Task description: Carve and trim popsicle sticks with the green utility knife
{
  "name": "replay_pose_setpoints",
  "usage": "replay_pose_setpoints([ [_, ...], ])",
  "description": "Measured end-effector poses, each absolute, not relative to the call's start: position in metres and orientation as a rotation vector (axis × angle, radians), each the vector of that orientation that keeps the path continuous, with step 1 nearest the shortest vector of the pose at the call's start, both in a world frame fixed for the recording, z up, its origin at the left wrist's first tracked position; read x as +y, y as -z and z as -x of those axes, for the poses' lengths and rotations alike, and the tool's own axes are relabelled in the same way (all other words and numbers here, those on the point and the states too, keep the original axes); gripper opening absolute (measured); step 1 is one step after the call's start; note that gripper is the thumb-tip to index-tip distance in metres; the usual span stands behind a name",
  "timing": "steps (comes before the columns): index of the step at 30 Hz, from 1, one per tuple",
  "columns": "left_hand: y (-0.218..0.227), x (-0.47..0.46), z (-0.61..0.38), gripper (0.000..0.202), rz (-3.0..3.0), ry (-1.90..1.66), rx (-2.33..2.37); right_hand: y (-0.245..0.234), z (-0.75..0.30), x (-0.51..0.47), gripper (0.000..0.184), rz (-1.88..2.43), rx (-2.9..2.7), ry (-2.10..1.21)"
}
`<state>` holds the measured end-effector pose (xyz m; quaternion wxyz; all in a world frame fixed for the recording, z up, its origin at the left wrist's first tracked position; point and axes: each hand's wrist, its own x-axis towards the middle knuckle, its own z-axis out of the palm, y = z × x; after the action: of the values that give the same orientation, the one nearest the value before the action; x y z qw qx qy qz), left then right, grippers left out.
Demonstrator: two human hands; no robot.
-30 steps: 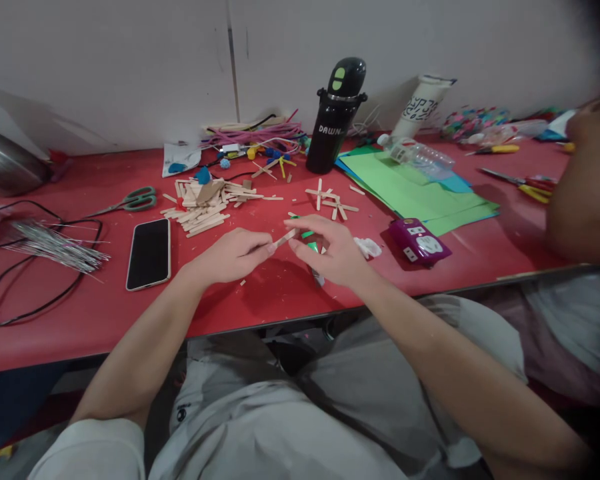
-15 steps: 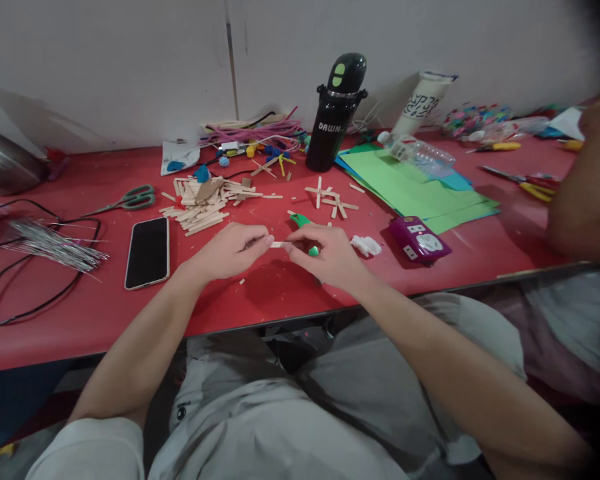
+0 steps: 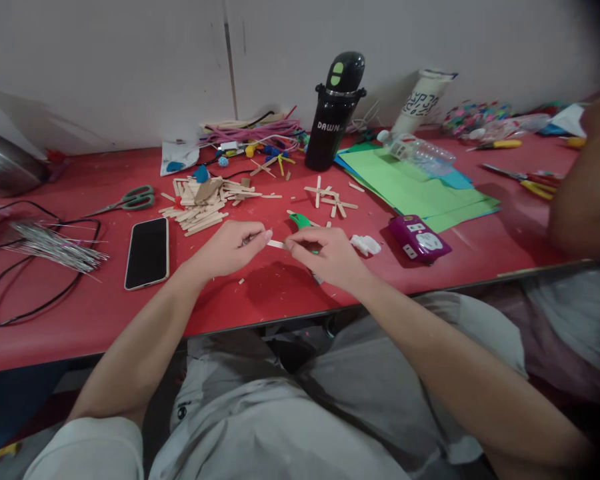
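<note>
One short pale stick (image 3: 276,245) is being held nearly level above the near part of the red table (image 3: 260,303), between the two hands. Its left end is being pinched by the thumb and fingers of the left hand (image 3: 229,248); its right end is being gripped by the fingertips of the right hand (image 3: 329,253). A green-handled tool (image 3: 300,221) is being partly hidden by the right hand; its type cannot be told. Beyond the left hand, a heap of wooden sticks (image 3: 207,215) is being supported by the table, with a phone (image 3: 147,255) lying nearer, to the left. Beyond the right hand, crossed sticks (image 3: 337,201) are being seen on the tabletop. Just right of that hand, a crumpled white wad (image 3: 366,245) is lying near a purple device (image 3: 419,239). Farther back, green sheets (image 3: 405,180) are being partly covered by a clear plastic bottle (image 3: 423,156).
</note>
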<state>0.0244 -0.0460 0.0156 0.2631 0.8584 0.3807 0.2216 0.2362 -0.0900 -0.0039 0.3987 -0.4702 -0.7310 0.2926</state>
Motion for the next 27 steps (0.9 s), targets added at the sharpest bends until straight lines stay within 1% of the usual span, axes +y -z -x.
replay_pose_setpoints([
  [10, -0.016, -0.048, -0.027, 0.037, -2.276, -0.581, 1.058, 0.004, -0.233, -0.09, 0.026, 1.165, -1.953, -0.711],
  [15, -0.013, -0.046, -0.028, 0.037, -2.287, -0.54, 1.055, 0.009, -0.232, -0.087, 0.013, 1.08, -2.035, -0.53],
  [21, -0.012, -0.046, -0.029, 0.038, -2.273, -0.497, 1.064, 0.018, -0.233, -0.086, 0.019, 1.024, -2.216, -0.283],
  [27, -0.011, -0.045, -0.029, 0.039, -2.262, -0.455, 1.098, 0.024, -0.229, -0.087, 0.015, 0.988, -2.335, 0.044],
])
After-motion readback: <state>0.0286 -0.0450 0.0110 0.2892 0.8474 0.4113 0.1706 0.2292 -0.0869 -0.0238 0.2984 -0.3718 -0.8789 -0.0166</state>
